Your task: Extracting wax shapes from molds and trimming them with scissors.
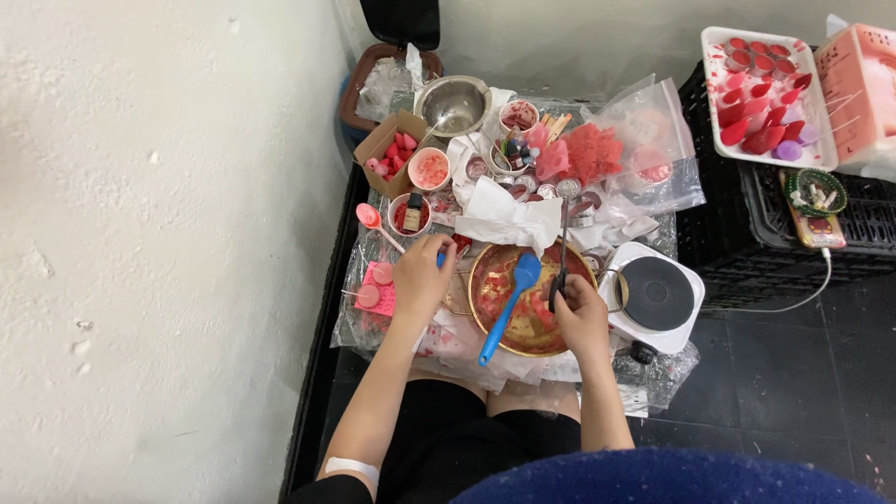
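Note:
My left hand (420, 275) rests closed on the plastic-covered table at the left of a gold metal bowl (483, 286) smeared with red; a small blue thing shows at its fingers. A blue spatula (509, 308) lies in the bowl, handle toward me. My right hand (581, 313) grips the black handles of scissors (563, 247), blades pointing away over the bowl's far rim. Crumpled white tissue (509, 217) lies just beyond the bowl.
A white single hotplate (653, 296) sits right of the bowl. Behind are a steel bowl (453, 105), small cups of red material, a cardboard box (385, 142), and plastic bags (644, 140). Black crates at right carry a white tray (761, 93) and a phone (814, 224).

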